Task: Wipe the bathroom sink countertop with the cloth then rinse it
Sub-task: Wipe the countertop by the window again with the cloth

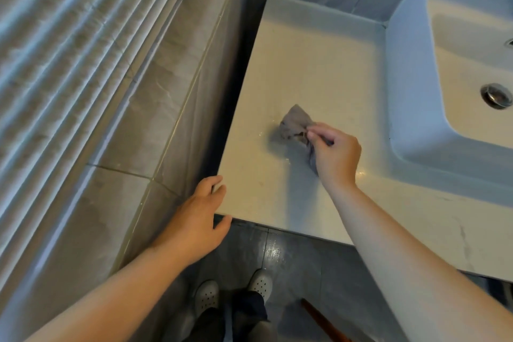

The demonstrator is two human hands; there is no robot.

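Note:
A white countertop (311, 64) runs from the left corner to a raised white sink basin (410, 69) on the right. My right hand (336, 155) pinches a crumpled grey cloth (294, 123) that lies on the counter's front-middle area, with wet smears around it. My left hand (194, 219) rests at the counter's front-left corner, fingers loosely spread, thumb along the front edge. The sink's metal drain (497, 96) shows at the far right.
A grey tiled ledge (155, 108) runs along the left of the counter, with window blinds (55, 36) above it. Below are a dark tiled floor, my two shoes (233, 289) and a brown stick (319, 322).

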